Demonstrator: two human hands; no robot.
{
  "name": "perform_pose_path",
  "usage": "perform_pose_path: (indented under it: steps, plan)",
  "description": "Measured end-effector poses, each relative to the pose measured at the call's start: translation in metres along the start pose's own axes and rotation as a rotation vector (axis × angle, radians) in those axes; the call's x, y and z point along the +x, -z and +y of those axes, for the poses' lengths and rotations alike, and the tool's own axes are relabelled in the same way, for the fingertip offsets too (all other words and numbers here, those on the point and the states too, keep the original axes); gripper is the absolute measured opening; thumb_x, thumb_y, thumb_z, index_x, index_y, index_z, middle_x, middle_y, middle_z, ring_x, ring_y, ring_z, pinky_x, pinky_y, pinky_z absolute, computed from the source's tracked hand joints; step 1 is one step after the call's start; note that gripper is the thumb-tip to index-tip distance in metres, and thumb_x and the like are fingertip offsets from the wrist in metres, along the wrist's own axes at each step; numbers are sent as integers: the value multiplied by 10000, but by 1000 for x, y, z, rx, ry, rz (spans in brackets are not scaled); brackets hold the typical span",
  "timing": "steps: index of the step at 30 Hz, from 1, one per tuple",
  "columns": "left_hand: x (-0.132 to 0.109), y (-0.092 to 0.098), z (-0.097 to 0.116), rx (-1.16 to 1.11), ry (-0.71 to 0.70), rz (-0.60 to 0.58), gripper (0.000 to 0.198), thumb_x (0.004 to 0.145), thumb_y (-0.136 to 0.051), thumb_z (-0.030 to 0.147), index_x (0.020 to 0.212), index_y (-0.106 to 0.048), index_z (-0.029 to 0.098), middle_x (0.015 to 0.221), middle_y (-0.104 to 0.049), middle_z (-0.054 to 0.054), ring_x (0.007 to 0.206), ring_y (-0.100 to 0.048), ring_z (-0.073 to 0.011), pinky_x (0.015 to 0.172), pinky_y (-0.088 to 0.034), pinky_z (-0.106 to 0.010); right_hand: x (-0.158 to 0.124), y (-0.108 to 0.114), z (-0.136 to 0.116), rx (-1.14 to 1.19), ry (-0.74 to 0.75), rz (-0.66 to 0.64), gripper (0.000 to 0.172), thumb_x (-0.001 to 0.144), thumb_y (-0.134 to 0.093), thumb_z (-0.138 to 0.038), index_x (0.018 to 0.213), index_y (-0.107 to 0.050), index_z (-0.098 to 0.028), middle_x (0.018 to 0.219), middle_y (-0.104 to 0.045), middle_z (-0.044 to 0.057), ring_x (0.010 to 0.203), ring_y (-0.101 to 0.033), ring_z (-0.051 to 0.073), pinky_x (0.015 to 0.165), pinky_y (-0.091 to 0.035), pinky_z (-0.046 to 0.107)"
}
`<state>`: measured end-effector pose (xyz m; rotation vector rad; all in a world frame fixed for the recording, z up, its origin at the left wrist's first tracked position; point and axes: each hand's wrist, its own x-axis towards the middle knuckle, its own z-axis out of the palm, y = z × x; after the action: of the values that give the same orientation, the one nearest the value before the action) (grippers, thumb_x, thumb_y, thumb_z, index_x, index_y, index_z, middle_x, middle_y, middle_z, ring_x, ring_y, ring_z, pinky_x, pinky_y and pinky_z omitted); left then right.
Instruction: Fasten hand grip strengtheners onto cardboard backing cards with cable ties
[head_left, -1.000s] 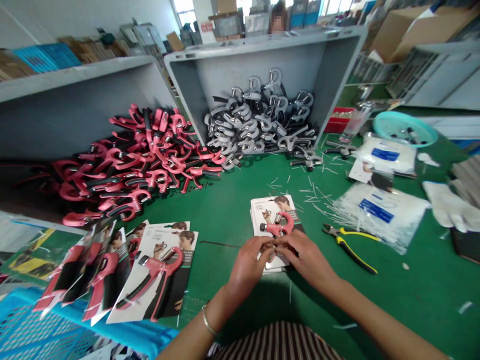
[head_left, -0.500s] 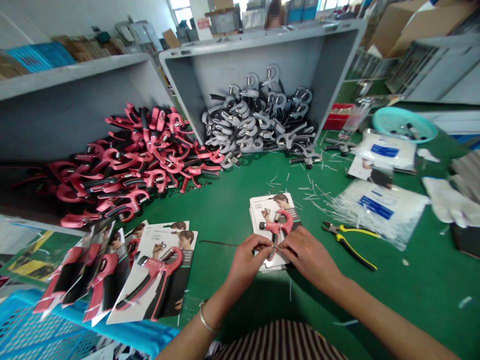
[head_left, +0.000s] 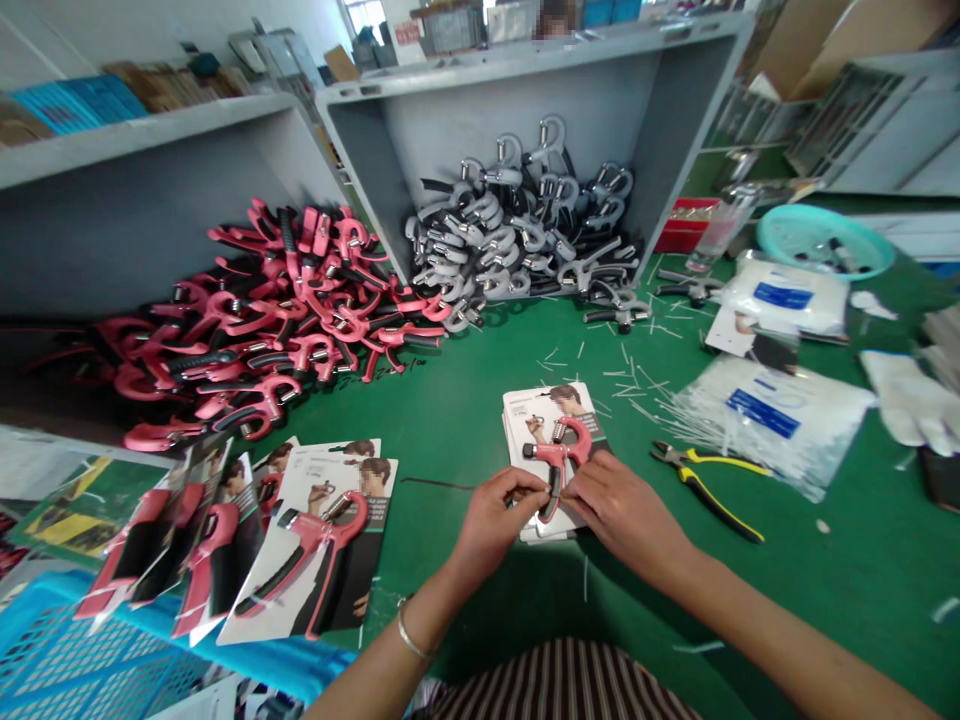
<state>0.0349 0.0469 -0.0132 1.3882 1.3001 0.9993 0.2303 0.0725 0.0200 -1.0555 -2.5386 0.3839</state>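
A pink and black hand grip exerciser (head_left: 577,440), with a coiled spring, lies on a short stack of printed cards (head_left: 525,407) in front of me. My left hand (head_left: 501,510) pinches at its handle from the left, thumb and forefinger together. From the right, my right hand (head_left: 619,505) is closed on the same handle, fingertips close to the left ones. Whether a thin tie is between the fingertips I cannot make out. A thin dark strip or line (head_left: 435,484) runs left from my left hand along the green table.
Carded pink exercisers (head_left: 304,560) overlap at left above a blue basket (head_left: 45,640). Grey bins hold pink exercisers (head_left: 300,300) and grey exercisers (head_left: 517,230). Yellow-black cutting pliers (head_left: 709,490), a bag of white ties (head_left: 780,420) and a turquoise dish (head_left: 825,240) lie right.
The view has shifted slightly, so the pliers and bags appear a little farther right. Both hands keep their pinch at the exerciser's handle, with hardly any finger movement.
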Motion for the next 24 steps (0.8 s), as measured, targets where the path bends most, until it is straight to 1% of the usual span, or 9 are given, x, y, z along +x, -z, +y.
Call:
perform_pose_path:
  steps: [4,7,11,13,15,17,19,21,24]
  plan:
    - [0,1,4,63,-64,-38,41,838,-660,179,811,-691,182,815,-672,-27,769,-618,-158,739,-478,-263,2,1,-2,-41,-2,-15,202,969,-516,-256,849,-668,-199,859,-680,94,854,-577,255,800,-459,407]
    - [-1,1,9,170,-142,-61,78,851,-641,144,792,-671,184,819,-666,-19,793,-612,-155,763,-463,-261,3,2,-2,-55,25,-26,211,972,-510,-254,846,-664,-185,852,-676,98,855,-577,253,817,-456,409]
    - [-2,3,14,320,-251,-102,108,886,-607,139,798,-648,185,836,-668,-20,841,-604,-160,822,-447,-273,0,2,0,23,36,46,215,986,-493,-273,892,-669,-195,895,-686,91,870,-589,240,821,-447,392]
    - [-2,5,17,324,-262,-142,112,912,-579,156,830,-648,189,858,-676,-19,860,-608,-157,837,-453,-268,-2,2,1,53,40,72,214,992,-483,-277,919,-668,-196,903,-685,87,884,-587,236,817,-445,384]
    - [-3,6,20,357,-256,-181,131,938,-541,166,860,-645,189,877,-679,-21,871,-610,-156,836,-462,-268,-4,1,1,65,40,72,218,991,-486,-278,894,-661,-191,884,-675,83,864,-576,232,797,-446,375]
    - [-5,6,25,501,-280,-180,156,957,-501,170,882,-638,180,884,-668,-36,871,-598,-175,836,-466,-300,-4,-1,0,68,30,53,226,987,-496,-277,850,-649,-183,844,-657,75,829,-559,225,783,-446,370]
    - [-8,5,30,716,-339,-161,180,964,-465,160,891,-630,164,878,-649,-58,867,-576,-205,836,-464,-350,-3,-3,-2,69,15,26,229,982,-505,-283,830,-640,-176,810,-642,67,811,-547,222,783,-443,371]
    - [-12,5,35,880,-397,-165,201,965,-434,142,893,-621,151,880,-635,-76,865,-563,-224,835,-465,-382,-2,-4,-3,67,2,6,230,979,-512,-293,827,-636,-173,796,-636,63,809,-541,224,787,-438,375]
    - [-15,5,39,948,-443,-217,215,973,-407,137,912,-612,152,903,-632,-79,873,-567,-218,830,-479,-371,-2,-5,-4,71,-18,1,227,975,-520,-303,822,-628,-173,807,-639,67,815,-538,228,785,-432,377]
